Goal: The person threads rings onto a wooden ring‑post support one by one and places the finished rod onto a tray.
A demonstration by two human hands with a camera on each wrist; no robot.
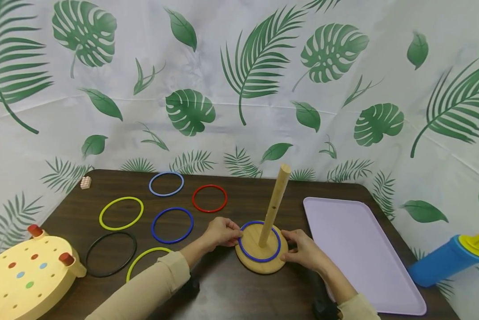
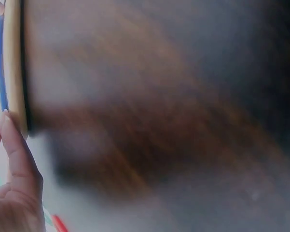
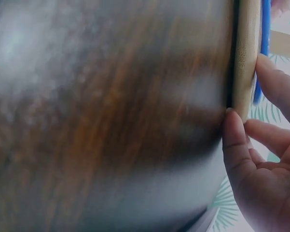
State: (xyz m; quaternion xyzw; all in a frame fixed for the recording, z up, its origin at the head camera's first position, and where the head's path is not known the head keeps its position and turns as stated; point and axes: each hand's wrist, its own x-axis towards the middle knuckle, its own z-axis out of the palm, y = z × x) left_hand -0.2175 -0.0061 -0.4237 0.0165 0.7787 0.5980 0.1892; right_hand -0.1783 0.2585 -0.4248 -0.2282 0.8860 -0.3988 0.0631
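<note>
A round wooden base (image 1: 259, 269) with an upright wooden peg (image 1: 276, 202) stands on the dark table. Around the peg, a blue ring (image 1: 260, 260) lies on the base. My left hand (image 1: 222, 232) pinches the ring's left edge; in the left wrist view its fingertips meet the blue ring (image 2: 0, 67) beside the base's rim (image 2: 14, 72). On the opposite side, my right hand (image 1: 306, 252) grips the right edge of the base. The right wrist view shows thumb and fingers at the wooden rim (image 3: 246, 58), one fingertip close by the blue ring (image 3: 265, 29).
Left of the base lie a red ring (image 1: 210, 211), a blue ring (image 1: 172, 242), a light blue ring (image 1: 166, 195), a black ring (image 1: 110, 276) and yellow rings (image 1: 121, 198). A yellow pegboard (image 1: 55, 255) is at left; a lilac tray (image 1: 355, 249) and blue cylinder (image 1: 443, 262) are at right.
</note>
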